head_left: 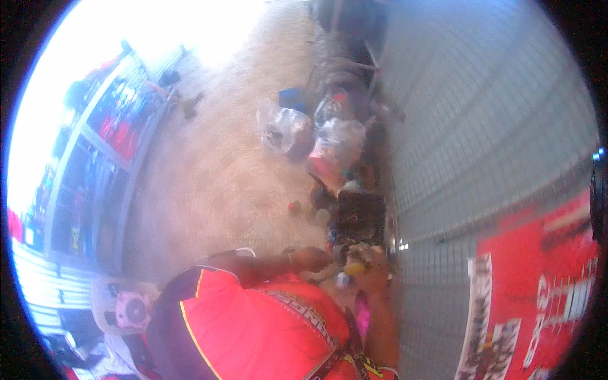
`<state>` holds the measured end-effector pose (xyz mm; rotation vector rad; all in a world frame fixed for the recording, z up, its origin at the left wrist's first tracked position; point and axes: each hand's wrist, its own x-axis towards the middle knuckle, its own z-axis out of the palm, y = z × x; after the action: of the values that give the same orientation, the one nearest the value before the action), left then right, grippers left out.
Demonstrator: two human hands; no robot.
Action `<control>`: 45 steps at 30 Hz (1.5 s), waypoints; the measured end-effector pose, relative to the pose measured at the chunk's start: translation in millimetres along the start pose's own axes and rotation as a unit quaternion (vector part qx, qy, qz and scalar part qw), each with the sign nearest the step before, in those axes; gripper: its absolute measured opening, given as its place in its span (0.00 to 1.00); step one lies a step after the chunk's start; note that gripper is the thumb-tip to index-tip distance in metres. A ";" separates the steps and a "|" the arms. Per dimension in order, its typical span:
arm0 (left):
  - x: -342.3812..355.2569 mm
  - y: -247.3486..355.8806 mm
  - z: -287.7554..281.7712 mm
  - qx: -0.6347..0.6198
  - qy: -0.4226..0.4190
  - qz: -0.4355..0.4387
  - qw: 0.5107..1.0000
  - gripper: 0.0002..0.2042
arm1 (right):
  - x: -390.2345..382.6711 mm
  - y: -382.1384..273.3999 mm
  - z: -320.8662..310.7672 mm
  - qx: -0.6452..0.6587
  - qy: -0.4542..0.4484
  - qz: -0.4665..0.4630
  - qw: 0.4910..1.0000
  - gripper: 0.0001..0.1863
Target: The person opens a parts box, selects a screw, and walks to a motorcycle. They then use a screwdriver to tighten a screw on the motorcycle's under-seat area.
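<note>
The whole picture is smeared by motion. From the dark sleeve of my red shirt [253, 323], my left arm reaches across to the right. My left hand [310, 259] is a blur beside a jumble of small things on the floor, and its fingers cannot be told apart. Nearest to it are a yellow thing [354, 268], a small pale thing [342, 280] and a black box-shaped thing [361, 215]. A pink thing [362, 313] lies by the front of my shirt. I cannot make out my right hand anywhere.
Clear plastic bags [340, 139] and a blue box [293, 99] sit farther off on the tan floor [221, 171]. A ribbed grey shutter [481, 114] with a red banner [538, 285] rises at right. Left are a glass-fronted case [95, 171] and a pale chair [104, 304].
</note>
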<state>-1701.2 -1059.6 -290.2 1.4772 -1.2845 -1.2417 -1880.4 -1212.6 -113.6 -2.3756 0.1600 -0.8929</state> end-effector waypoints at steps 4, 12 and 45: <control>-11.8 -31.8 -88.4 -0.252 0.089 -0.090 0.959 0.08 | 104.3 7.6 87.8 0.015 -0.160 0.038 0.986 0.30; -19.3 -106.5 -225.7 -0.319 0.238 -0.055 0.916 0.12 | 259.1 49.3 227.8 0.093 -0.256 -0.118 0.955 0.22; -108.2 -124.6 -956.5 -0.029 0.702 -0.150 0.695 0.27 | 907.0 61.0 805.5 0.259 -0.342 -0.270 0.862 0.21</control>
<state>-739.4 -962.2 -203.4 1.9076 0.0692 -0.0136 -667.6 -1147.8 -121.1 -2.0689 -0.9468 -0.1980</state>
